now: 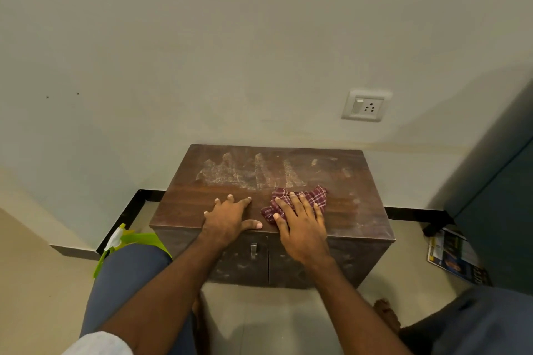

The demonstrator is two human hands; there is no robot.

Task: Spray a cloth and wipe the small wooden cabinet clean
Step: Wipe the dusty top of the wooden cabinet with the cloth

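Right hand (302, 225): flat, fingers straight and slightly spread, palm pressing down on the maroon checked cloth (318, 197). No grasp, just pressure. The cloth is bunched under the fingers and sticks out past the fingertips and off the thumb side.

Left hand (230, 217): released, fingers splayed, resting flat on the small wooden cabinet (184, 204) top just beside the right hand. Its thumb lies along the front edge, holding nothing.

Both hands are on the near half of the top. Beyond the fingertips, toward the wall, is a pale dusty smear patch (230, 173); the surface right around the hands looks darker.

Metal door handle (253, 250) is on the cabinet front, below and between the wrists.

Green-and-white spray bottle (135, 239) is on the floor well left of the left hand, mostly hidden by the knee (129, 274).

Wall socket (364, 106) is above the right hand; a magazine (450, 256) is on the floor far to its right.
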